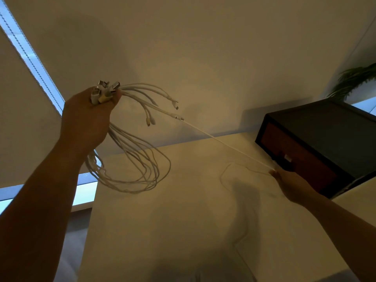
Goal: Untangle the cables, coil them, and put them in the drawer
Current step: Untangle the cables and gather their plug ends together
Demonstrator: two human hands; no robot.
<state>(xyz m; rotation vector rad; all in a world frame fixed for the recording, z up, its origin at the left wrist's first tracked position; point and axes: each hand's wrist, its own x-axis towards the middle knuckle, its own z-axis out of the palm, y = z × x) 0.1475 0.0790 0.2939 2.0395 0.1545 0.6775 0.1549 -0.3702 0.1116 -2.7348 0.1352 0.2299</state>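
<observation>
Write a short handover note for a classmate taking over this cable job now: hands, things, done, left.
Left hand grips the cable bundle raised, plugs sticking out above the fist, loops hanging.
Right hand pinches one cable, pulled taut from the bundle toward the drawer, which looks closed.
Done: nothing visibly coiled or stored.
Left: free each cable, coil, open drawer, stow.

The person's left forearm (46,196) and right forearm (335,218) are bare along all their visible length, and the left hand (85,119) and right hand (293,188) are bare as well.
</observation>
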